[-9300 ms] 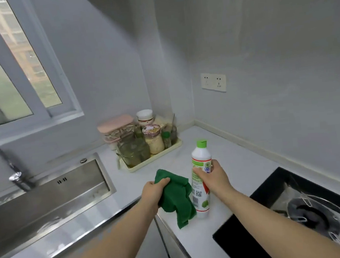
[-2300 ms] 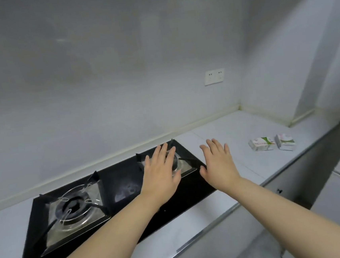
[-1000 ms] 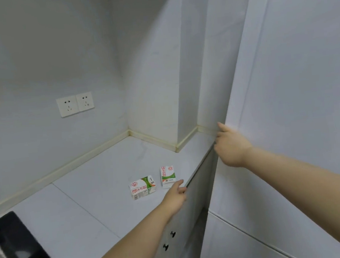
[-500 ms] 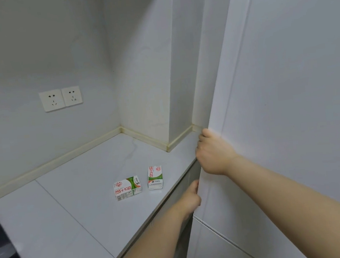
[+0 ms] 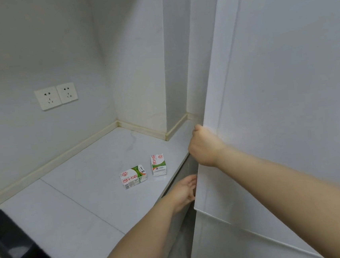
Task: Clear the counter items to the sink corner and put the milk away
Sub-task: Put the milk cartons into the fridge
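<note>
Two small white-and-green milk cartons lie flat on the white counter (image 5: 84,199): one (image 5: 133,177) nearer me, the other (image 5: 158,165) just right of it by the counter's front edge. A tall white fridge door (image 5: 278,118) fills the right side. My right hand (image 5: 204,146) is curled around the door's left edge at counter height. My left hand (image 5: 184,193) is lower down at the same edge, fingers spread against the door, holding nothing. Both hands are to the right of the cartons and apart from them.
A double wall socket (image 5: 56,96) is on the back wall. The black hob's corner (image 5: 13,254) shows at bottom left. A wall pillar (image 5: 171,66) juts out at the counter's far corner. Grey lower cabinets (image 5: 181,231) run below the counter edge.
My view swung from the sink, past the hob, to this corner. In the last second my left hand left the cartons for the door edge, and my right hand closed on that edge.
</note>
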